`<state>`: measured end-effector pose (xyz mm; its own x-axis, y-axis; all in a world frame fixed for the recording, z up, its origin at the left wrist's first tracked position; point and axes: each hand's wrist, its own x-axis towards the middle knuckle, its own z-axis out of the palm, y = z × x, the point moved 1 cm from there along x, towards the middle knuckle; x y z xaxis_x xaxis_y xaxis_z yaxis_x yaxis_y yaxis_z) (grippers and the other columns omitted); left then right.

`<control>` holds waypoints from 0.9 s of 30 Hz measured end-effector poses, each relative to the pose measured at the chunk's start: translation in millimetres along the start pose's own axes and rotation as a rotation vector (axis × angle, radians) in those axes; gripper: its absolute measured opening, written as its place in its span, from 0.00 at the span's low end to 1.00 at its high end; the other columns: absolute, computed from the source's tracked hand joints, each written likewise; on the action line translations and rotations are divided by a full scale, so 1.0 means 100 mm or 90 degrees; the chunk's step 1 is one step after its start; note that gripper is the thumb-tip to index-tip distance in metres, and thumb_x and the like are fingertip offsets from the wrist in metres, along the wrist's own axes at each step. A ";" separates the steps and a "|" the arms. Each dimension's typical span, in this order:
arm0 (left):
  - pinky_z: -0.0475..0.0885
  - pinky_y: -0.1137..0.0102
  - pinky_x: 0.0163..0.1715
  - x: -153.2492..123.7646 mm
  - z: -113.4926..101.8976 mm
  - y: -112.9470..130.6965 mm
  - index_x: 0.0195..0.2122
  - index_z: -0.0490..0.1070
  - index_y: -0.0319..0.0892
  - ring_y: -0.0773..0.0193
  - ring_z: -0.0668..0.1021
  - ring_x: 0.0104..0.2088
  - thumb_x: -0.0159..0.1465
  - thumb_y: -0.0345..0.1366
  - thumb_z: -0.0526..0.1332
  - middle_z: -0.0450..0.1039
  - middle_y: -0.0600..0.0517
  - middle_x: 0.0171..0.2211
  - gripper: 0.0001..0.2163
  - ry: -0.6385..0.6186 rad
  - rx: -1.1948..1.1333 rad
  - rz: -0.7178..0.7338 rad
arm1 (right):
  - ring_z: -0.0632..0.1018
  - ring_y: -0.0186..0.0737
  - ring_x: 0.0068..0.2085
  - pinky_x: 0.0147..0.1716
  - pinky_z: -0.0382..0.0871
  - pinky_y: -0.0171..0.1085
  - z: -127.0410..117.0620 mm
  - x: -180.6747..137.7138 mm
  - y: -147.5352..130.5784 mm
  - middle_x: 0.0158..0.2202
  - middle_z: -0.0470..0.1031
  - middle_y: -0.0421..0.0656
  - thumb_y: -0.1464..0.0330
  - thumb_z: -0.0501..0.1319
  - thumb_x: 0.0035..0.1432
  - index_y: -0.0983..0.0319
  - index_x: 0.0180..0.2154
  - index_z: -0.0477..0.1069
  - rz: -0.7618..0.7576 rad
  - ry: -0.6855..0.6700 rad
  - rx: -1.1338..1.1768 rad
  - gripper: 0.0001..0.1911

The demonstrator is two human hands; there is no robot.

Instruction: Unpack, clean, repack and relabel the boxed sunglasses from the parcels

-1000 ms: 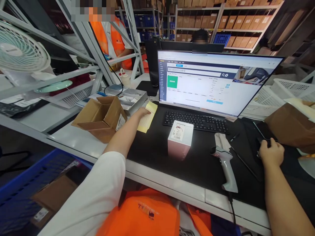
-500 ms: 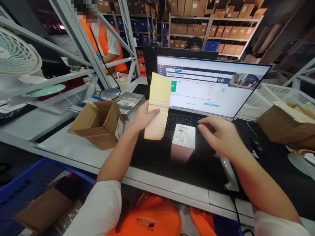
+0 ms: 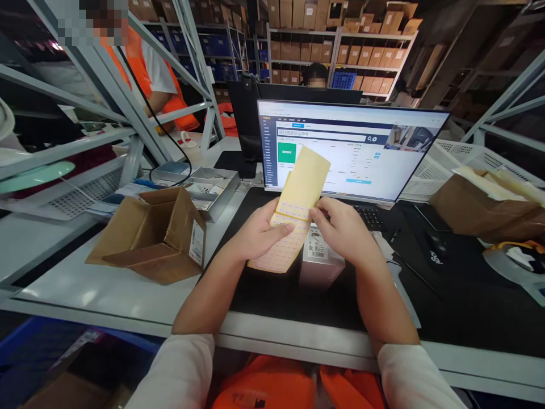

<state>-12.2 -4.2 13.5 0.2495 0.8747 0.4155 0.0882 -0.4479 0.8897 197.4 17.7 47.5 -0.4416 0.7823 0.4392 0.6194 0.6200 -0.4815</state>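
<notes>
Holding a yellow label sheet [image 3: 293,218] over the black desk mat [image 3: 272,284], in front of the monitor [image 3: 349,150]: left hand [image 3: 259,233] is clamping its lower half, thumb on top; right hand [image 3: 340,227] is pinching the fold line at mid-sheet. Judgement: peeling is going best with the left hand keeping the backing taut. A pink box [image 3: 320,261] is standing just below the sheet, under the right wrist.

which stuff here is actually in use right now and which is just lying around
In use: yellow sticker sheet, held by left hand and right hand; small white box beneath them.

Lying about: open cardboard box, metal tray, keyboard, monitor.
</notes>
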 end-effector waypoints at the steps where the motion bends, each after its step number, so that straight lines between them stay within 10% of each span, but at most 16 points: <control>1: 0.79 0.60 0.50 -0.01 0.01 0.00 0.59 0.71 0.42 0.50 0.82 0.51 0.64 0.43 0.68 0.80 0.44 0.53 0.24 -0.007 0.028 -0.003 | 0.73 0.41 0.35 0.33 0.58 0.39 0.00 -0.03 0.01 0.34 0.75 0.42 0.63 0.52 0.71 0.59 0.34 0.66 0.005 -0.001 -0.004 0.13; 27: 0.79 0.60 0.50 -0.01 0.10 -0.04 0.62 0.69 0.45 0.51 0.83 0.49 0.66 0.45 0.67 0.80 0.46 0.52 0.24 0.014 0.116 -0.016 | 0.73 0.41 0.35 0.35 0.62 0.39 0.05 -0.03 0.18 0.34 0.74 0.42 0.63 0.50 0.72 0.59 0.35 0.65 0.017 -0.020 0.104 0.12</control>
<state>-3.5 -5.0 8.0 0.2241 0.8887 0.4001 0.2678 -0.4509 0.8515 206.5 27.2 34.0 -0.4474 0.7988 0.4022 0.5184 0.5981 -0.6112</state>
